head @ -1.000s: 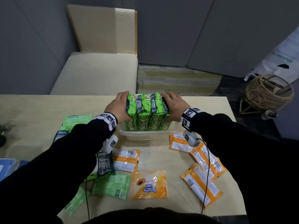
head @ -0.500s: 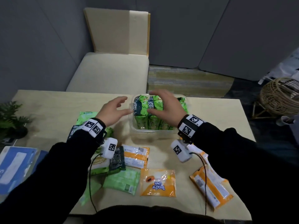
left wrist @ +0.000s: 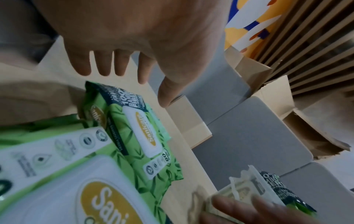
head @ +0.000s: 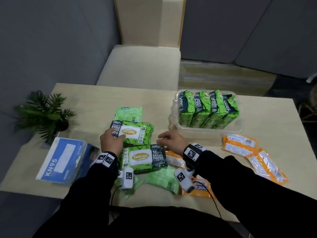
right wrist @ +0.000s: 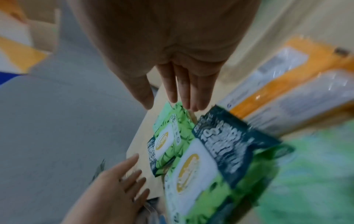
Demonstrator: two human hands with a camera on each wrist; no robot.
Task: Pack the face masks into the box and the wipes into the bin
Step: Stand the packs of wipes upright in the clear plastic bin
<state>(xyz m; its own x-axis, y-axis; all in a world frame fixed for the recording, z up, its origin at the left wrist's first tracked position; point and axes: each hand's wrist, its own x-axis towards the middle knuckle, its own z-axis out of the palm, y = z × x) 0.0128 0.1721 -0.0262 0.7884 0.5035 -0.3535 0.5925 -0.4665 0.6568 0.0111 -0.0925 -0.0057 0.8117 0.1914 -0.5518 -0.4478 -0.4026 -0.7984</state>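
Note:
A clear plastic bin (head: 209,130) at the back right holds several green wipes packs (head: 207,109) standing on edge. Two more green Sanicare packs lie flat mid-table, a farther pack (head: 133,133) and a nearer pack (head: 144,158). My left hand (head: 111,142) is at the farther pack's left end with straight fingers (left wrist: 114,65); I cannot tell if it touches. My right hand (head: 169,140) hovers by the nearer pack's far right corner, fingers (right wrist: 184,91) straight, holding nothing. A blue KN95 mask box (head: 63,158) lies at the left.
Orange flat packs (head: 240,145) lie right of the hands, and another orange pack (head: 199,188) is near the front edge. Thin light-green packets (head: 129,114) lie among the wipes. A small plant (head: 44,112) stands at the far left. A cream chair (head: 142,66) is behind the table.
Both hands have let go of the packs in the bin and come back to the left, over the two flat green packs. The head view has swung left, revealing the KN95 box.

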